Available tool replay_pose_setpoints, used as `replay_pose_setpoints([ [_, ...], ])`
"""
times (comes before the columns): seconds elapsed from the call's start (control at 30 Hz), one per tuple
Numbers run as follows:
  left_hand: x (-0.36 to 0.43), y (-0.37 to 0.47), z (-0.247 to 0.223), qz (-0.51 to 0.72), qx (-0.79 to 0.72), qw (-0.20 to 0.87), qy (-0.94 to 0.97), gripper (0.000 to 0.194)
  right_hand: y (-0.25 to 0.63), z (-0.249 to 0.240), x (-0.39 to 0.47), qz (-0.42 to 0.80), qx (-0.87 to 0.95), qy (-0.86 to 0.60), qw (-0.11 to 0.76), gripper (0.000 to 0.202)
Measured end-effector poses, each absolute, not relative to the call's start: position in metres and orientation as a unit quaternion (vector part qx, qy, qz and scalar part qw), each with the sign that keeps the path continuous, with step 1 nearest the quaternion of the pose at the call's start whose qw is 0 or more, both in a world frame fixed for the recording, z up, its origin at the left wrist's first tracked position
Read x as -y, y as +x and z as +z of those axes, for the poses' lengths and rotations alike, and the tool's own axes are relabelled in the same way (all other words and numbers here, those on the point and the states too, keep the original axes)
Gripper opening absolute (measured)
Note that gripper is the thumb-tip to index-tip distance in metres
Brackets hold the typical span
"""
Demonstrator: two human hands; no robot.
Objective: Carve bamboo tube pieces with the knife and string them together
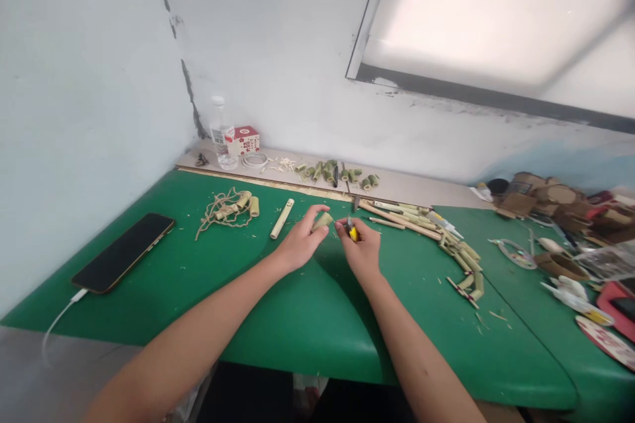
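Observation:
My left hand [303, 241] grips a short piece of bamboo tube [323, 221] between thumb and fingers, just above the green table top. Close on its right, my right hand [361, 246] is closed around a small yellow cutter knife [353, 232]; most of its handle is hidden in the palm. Whether the blade touches the bamboo I cannot tell. Left of my left hand lies a longer split bamboo piece [282, 219] with dark marks at its upper end. Farther left, a tangle of twine [218, 211] lies around several short bamboo pieces [254, 206].
Several cut bamboo pieces [367, 182] stand along the back ledge, near a water bottle [223, 139] and a red-and-white box [245, 141]. A hammer [397, 217] and bamboo sticks lie right. A phone [124, 251] with its cable rests left. Cardboard clutter [555, 198] fills the far right.

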State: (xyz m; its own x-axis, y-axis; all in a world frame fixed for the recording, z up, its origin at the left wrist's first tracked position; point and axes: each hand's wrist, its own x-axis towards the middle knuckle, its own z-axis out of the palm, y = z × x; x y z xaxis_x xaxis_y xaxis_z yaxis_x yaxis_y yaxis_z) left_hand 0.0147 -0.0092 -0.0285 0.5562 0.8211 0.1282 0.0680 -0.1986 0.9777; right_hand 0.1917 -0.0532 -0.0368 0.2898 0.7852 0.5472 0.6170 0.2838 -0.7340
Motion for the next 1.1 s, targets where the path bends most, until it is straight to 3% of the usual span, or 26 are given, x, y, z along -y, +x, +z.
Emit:
replay_pose_setpoints([
  [0.27,-0.002,0.019,-0.026,0.401,-0.3,0.706,0.501,0.036,0.193,-0.041,0.051,0.075,0.591,-0.588,0.547,0.029],
  [0.87,-0.009,0.013,-0.022,0.401,-0.294,0.708,0.501,0.021,0.192,-0.042,0.051,0.098,0.611,-0.596,0.512,0.029],
  [1.1,-0.013,0.009,-0.02,0.417,-0.29,0.715,0.481,0.032,0.192,-0.043,0.05,0.116,0.619,-0.601,0.492,0.033],
])
